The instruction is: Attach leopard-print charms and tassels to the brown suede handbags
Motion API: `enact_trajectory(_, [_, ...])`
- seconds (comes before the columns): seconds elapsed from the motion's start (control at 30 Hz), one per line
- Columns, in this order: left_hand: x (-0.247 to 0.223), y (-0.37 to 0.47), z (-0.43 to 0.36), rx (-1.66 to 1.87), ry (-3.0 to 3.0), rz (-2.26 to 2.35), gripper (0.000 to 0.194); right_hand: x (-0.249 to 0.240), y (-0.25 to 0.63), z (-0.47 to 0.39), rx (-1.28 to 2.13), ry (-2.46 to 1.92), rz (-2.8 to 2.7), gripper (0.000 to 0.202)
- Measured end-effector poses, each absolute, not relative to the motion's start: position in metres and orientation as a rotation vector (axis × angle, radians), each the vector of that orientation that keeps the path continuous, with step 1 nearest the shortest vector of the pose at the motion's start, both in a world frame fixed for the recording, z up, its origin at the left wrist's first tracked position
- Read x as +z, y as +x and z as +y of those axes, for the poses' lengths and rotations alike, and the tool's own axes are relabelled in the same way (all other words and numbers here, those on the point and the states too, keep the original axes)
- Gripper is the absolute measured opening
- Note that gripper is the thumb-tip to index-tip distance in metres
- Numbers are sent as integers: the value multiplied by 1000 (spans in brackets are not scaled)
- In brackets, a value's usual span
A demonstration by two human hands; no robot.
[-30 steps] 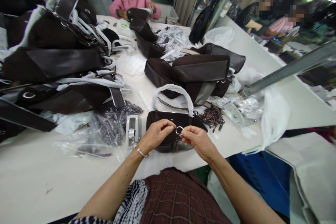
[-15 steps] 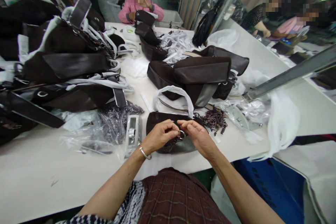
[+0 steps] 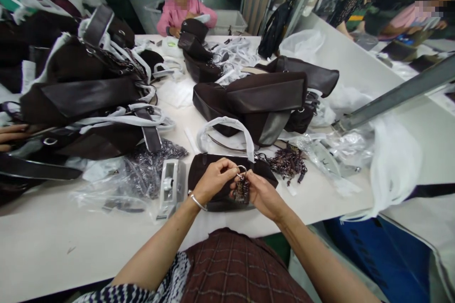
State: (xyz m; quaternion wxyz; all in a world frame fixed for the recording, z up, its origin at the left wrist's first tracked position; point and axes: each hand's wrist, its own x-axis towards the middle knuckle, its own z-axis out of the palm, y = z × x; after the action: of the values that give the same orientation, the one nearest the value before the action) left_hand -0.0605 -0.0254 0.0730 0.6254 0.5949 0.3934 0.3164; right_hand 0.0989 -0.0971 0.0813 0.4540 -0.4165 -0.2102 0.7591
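My left hand (image 3: 213,181) pinches a silver metal ring (image 3: 243,167) with its thumb and forefinger. From that ring hangs a dark patterned tassel charm (image 3: 241,192). Closed on the ring's other side, my right hand (image 3: 265,194) has its fingers against the charm; some fingertips are hidden. Both hands are just over a dark brown handbag (image 3: 197,170) lying on the table. The bag's handle (image 3: 227,122), wrapped in white padding, arches up behind the hands. A heap of similar tassels (image 3: 288,162) lies to the right of the bag.
A grey tape dispenser (image 3: 169,189) and a plastic bag of dark tassels (image 3: 149,165) are left of the handbag. Brown bags (image 3: 263,94) are stacked behind it, more (image 3: 85,94) at left. A metal post (image 3: 398,92) slants at right. Someone in pink (image 3: 185,14) sits opposite.
My right hand has gone from fingers stretched out beside the ring to closed at ring and charm. The ring now stands up between both hands. Another person's hand has appeared at far left.
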Motion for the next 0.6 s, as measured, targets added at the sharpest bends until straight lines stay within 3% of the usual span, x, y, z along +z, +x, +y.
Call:
enact_trajectory(0.33, [54, -28, -33, 667, 1140, 1055, 24, 60, 116, -101, 1509, -1383, -549, 34])
enact_trajectory(0.6, [26, 9, -36, 659, 1049, 1098, 24, 26, 124, -97, 1307, -1332, -314, 29])
